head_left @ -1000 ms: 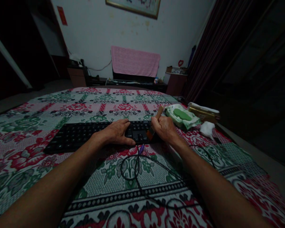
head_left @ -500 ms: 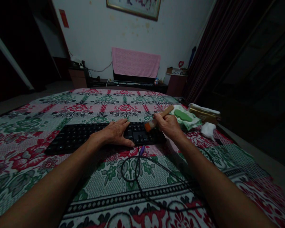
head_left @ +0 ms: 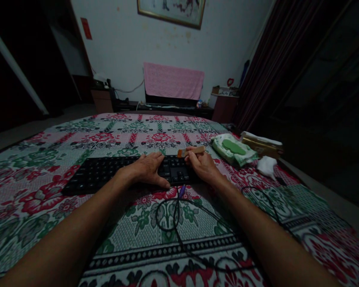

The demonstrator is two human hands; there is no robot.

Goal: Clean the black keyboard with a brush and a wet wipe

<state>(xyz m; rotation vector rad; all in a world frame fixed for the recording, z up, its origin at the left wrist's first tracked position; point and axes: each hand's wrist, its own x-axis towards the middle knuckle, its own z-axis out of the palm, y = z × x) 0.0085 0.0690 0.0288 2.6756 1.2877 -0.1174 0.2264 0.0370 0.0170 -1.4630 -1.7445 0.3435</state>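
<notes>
A black keyboard (head_left: 97, 172) lies on the flowered cloth (head_left: 113, 223) in front of me. My left hand (head_left: 149, 168) rests over its middle-right part, fingers stretched toward the far edge and thumb apart along the near edge. In my right hand (head_left: 205, 164) a small brush (head_left: 199, 150) with a wooden handle is pinched. Its orange bristles are at the keyboard's far edge, right of my left hand; whether they touch the keys I cannot tell. My right hand covers the keyboard's right end. A black cable (head_left: 157, 213) with a purple plug (head_left: 182, 191) lies looped nearer to me.
To the right are a green and white wipes pack (head_left: 219, 144), a crumpled white tissue (head_left: 267, 166) and a gold-coloured box (head_left: 261, 146). Beyond the cloth's far edge, a pink towel (head_left: 173, 81) hangs over a dark screen by the wall.
The brush has moved from over the right-hand keys to the far edge, slightly left, and its handle now lies flatter. My left hand stays on the keyboard. The view has shifted slightly.
</notes>
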